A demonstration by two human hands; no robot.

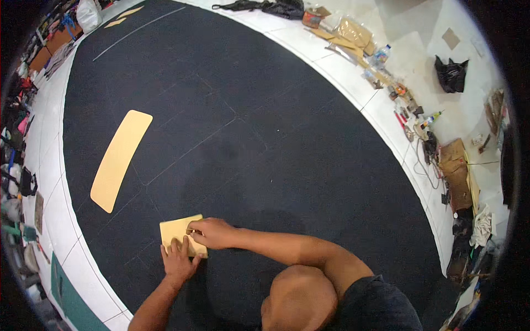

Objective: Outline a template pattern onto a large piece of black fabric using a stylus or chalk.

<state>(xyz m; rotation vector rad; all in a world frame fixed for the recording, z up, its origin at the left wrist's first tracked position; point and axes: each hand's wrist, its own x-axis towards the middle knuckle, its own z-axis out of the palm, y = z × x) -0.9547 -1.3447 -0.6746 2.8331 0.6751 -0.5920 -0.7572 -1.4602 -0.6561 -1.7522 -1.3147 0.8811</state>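
Observation:
A small, roughly four-sided yellow piece (174,227) lies on a wide sheet of black fabric (309,165). My left hand (179,260) rests on its lower edge, fingers spread and pressing down. Over the right part of the same piece, my right hand (215,233) is closed in a pinch. Something thin shows at its fingertips, too small to name. Farther left on the fabric is a long, slightly curved yellow template-like piece (120,160) with rounded corners. Thin pale lines run across the black surface between the pieces.
A long thin rod (138,33) and small yellow pieces (130,12) lie at the far left. White tiles (364,94) border the fabric. Beyond them on the right are a plastic bottle (382,53), a black bag (451,74) and cardboard (456,171). Clutter lines the left side.

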